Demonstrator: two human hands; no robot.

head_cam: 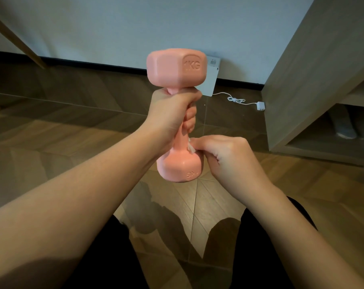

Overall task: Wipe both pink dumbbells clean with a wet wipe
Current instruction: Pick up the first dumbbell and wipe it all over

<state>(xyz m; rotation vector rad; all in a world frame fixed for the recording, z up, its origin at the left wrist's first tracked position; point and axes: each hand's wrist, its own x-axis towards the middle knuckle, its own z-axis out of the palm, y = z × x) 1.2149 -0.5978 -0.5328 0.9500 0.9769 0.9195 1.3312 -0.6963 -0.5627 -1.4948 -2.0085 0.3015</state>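
Observation:
A pink dumbbell (176,68) marked 1KG stands upright in the air in front of me. My left hand (172,113) grips the upper part of its handle, just under the top head. My right hand (224,155) is curled beside the lower head and presses a small white wet wipe (191,147) against the bottom of the handle. Only a sliver of the wipe shows between my fingers. A second dumbbell is not in view.
Wooden herringbone floor (51,142) lies below. A white flat device (210,80) leans on the wall behind the dumbbell, with a white cable and plug (260,105) on the floor. A wooden cabinet (314,80) stands at right, a wooden leg (20,42) at left. My dark-clothed knees (266,247) are at the bottom.

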